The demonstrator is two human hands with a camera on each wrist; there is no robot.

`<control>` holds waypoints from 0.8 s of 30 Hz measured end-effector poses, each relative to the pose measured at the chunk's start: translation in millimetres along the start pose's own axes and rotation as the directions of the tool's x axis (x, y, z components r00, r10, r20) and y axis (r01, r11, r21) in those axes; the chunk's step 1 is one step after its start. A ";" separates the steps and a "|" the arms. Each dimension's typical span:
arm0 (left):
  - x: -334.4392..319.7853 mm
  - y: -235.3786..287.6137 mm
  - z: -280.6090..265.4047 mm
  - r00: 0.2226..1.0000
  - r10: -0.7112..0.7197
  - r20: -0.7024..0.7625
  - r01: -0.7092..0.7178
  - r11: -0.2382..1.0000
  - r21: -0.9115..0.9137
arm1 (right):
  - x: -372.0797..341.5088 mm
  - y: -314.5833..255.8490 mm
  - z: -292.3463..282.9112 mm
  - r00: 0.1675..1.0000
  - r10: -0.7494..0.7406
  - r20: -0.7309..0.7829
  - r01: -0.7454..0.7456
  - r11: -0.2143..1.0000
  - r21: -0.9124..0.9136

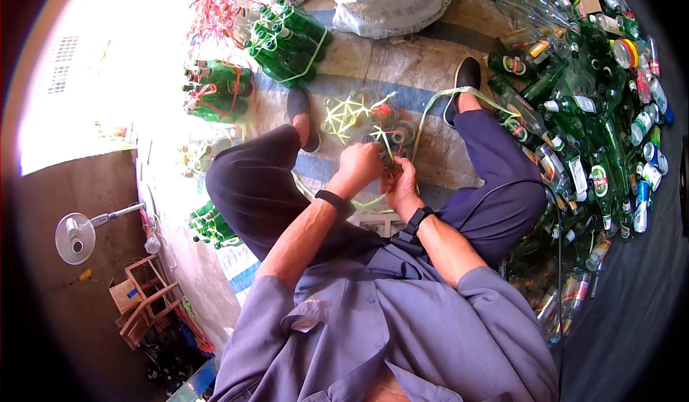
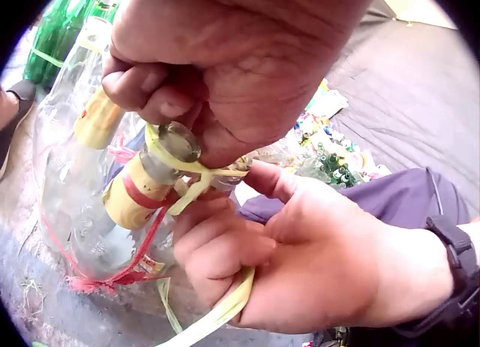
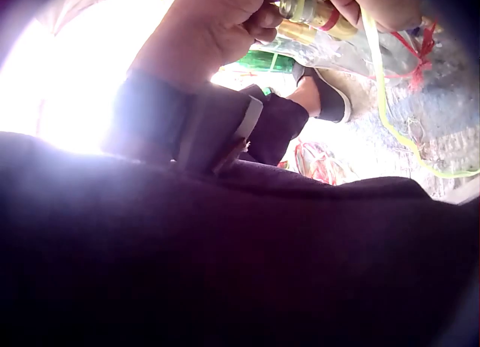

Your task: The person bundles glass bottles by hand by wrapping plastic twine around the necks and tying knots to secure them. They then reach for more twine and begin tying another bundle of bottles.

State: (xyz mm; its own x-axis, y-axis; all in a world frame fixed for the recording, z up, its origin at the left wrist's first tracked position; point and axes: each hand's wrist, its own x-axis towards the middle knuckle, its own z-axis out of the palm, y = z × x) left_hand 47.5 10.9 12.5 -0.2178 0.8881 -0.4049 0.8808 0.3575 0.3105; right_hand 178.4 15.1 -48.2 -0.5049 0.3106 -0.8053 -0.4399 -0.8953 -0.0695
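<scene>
The left hand (image 1: 359,165) has its fingers curled close to a clear bottle's mouth, over the pale yellow-green strap (image 2: 214,317); its fingertips are partly hidden. Opposite it, the right hand (image 1: 402,184) grips the strap, which runs out below its curled fingers in the left wrist view. A loop of strap lies round the neck of the clear bottle (image 2: 135,191), which has a yellow label and red band. This bottle stands among other clear bottles bound lower down by red twine (image 2: 112,281). Pale strap crosses several bottle tops (image 1: 346,115) in the head view.
Green bottles in tied bundles (image 1: 287,50) stand at upper left. A heap of loose bottles and cans (image 1: 574,136) lies along the right. A white sack (image 1: 387,3) is at the top, a fan (image 1: 75,238) at left. The person's legs flank the bound bottles.
</scene>
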 end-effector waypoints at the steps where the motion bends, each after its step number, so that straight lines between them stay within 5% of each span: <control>1: -0.3 -1.5 1.3 1.000 -0.001 -0.006 0.001 1.000 -0.002 | -2.1 -0.1 1.8 1.000 -0.003 0.005 0.003 1.000 0.000; 12: 3.2 -5.0 4.2 0.999 -0.016 0.037 0.015 1.000 0.021 | -11.1 -4.9 14.8 0.996 0.089 -0.027 -0.084 0.988 0.132; 24: -1.9 -5.4 -3.0 0.998 0.002 0.065 0.003 0.997 -0.072 | -2.1 -4.3 6.0 0.997 0.081 0.005 -0.081 0.995 0.063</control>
State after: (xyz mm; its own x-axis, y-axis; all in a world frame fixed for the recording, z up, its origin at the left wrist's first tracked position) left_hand 41.9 8.1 14.2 -0.1884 0.8682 -0.4590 0.8476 0.3798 0.3705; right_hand 176.8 20.2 -42.7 -0.5425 0.2391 -0.8054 -0.4437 -0.8955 0.0330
